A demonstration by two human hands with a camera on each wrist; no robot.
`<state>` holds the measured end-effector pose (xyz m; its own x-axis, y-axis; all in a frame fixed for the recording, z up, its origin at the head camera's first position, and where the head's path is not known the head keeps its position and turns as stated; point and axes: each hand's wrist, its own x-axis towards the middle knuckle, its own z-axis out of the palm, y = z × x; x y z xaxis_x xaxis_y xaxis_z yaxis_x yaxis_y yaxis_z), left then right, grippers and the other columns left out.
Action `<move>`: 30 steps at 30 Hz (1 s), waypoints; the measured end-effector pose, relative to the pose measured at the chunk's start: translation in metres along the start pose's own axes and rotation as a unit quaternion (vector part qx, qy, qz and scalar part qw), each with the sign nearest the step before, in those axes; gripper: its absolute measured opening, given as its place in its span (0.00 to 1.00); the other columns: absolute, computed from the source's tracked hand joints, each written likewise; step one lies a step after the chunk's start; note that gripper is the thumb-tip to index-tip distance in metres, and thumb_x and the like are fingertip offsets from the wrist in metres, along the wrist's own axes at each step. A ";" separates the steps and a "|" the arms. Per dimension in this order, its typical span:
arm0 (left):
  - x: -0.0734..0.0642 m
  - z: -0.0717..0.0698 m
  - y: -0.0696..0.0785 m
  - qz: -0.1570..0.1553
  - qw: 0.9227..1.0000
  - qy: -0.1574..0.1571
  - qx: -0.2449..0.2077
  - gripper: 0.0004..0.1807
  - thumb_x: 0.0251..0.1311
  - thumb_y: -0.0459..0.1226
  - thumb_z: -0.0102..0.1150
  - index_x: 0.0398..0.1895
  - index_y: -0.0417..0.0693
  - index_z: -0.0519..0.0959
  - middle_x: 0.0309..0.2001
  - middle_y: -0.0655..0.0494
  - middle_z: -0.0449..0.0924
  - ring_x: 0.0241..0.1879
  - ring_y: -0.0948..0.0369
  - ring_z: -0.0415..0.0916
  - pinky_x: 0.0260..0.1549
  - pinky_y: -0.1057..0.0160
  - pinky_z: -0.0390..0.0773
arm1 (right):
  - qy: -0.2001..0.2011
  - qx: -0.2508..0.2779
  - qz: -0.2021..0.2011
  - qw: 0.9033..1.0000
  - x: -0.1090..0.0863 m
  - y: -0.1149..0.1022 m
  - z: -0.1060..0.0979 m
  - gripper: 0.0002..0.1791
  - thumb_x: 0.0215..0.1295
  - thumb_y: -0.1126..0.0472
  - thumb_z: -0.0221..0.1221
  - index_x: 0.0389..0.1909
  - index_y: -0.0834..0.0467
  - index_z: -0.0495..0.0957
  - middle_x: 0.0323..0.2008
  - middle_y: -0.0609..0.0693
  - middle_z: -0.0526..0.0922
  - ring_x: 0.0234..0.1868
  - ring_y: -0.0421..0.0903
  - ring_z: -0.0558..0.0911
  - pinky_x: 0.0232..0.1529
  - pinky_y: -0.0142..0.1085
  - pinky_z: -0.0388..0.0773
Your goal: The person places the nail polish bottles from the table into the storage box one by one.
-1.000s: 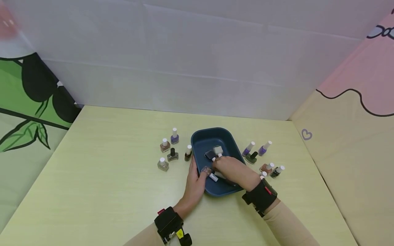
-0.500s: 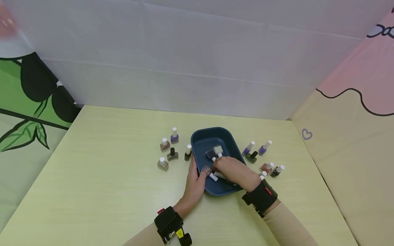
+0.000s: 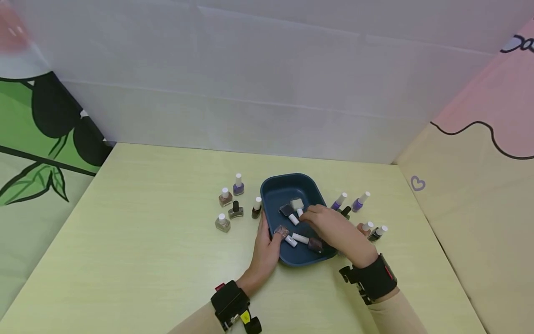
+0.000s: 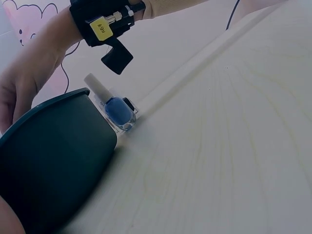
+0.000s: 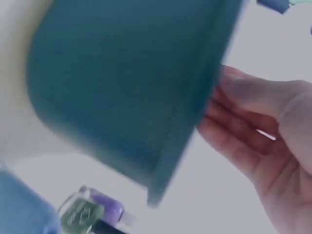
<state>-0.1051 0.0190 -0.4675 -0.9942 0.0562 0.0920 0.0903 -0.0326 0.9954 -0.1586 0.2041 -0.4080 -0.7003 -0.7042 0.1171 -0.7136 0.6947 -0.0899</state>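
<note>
A dark blue tray (image 3: pixel 273 185) stands mid-table with several nail polish bottles lying inside. My left hand (image 3: pixel 263 248) grips its left wall, thumb over the rim by a glittery pink bottle (image 3: pixel 282 231). My right hand (image 3: pixel 333 230) reaches over the right rim, fingertips close to the white cap of a pale bottle (image 3: pixel 297 203). A navy bottle (image 3: pixel 286 210) lies alongside that one, and a dark maroon bottle (image 3: pixel 315 245) lies below the hand. From the right wrist, the tray wall (image 5: pixel 122 87) partly hides the right fingertips; nothing shows between thumb and fingers.
Left of the tray stand several bottles, among them a purple one (image 3: pixel 238 188) and a black-capped grey one (image 3: pixel 235 211). To the right are more, including a purple bottle (image 3: pixel 357 204) and a black one (image 3: pixel 377 233). A white sheet (image 3: pixel 267 93) hangs behind the table.
My right hand has moved right and slightly up from inside the tray, uncovering the maroon bottle and the white caps. My left hand has kept its hold on the tray.
</note>
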 end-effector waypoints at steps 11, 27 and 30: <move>-0.001 0.001 0.001 0.026 1.000 0.011 0.012 0.39 0.67 0.30 0.44 0.77 0.51 0.38 0.75 0.54 0.37 0.72 0.54 0.38 0.68 0.50 0.48 | 0.152 0.003 -0.003 0.988 -0.032 0.018 -0.010 0.11 0.55 0.68 0.63 0.41 0.61 0.82 0.34 0.51 0.80 0.35 0.44 0.77 0.35 0.37 0.80; -0.003 0.002 0.004 0.020 1.000 0.011 0.009 0.40 0.67 0.30 0.44 0.77 0.51 0.38 0.75 0.55 0.36 0.72 0.55 0.38 0.68 0.50 0.48 | 0.201 0.022 0.071 0.977 -0.073 0.033 0.007 0.17 0.56 0.67 0.60 0.49 0.61 0.79 0.39 0.50 0.80 0.38 0.44 0.75 0.31 0.38 0.77; -0.003 0.002 0.005 0.014 1.000 0.010 0.007 0.40 0.67 0.30 0.44 0.77 0.51 0.38 0.75 0.56 0.36 0.72 0.55 0.38 0.68 0.50 0.48 | 0.189 0.033 0.076 0.979 -0.080 0.036 0.009 0.15 0.57 0.65 0.60 0.47 0.61 0.79 0.41 0.50 0.79 0.37 0.45 0.75 0.31 0.40 0.77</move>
<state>-0.1019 0.0208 -0.4631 -0.9921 0.0348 0.1202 0.1196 -0.0196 0.9926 -0.1286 0.2844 -0.4292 -0.7505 -0.4812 0.4530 -0.6105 0.7674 -0.1962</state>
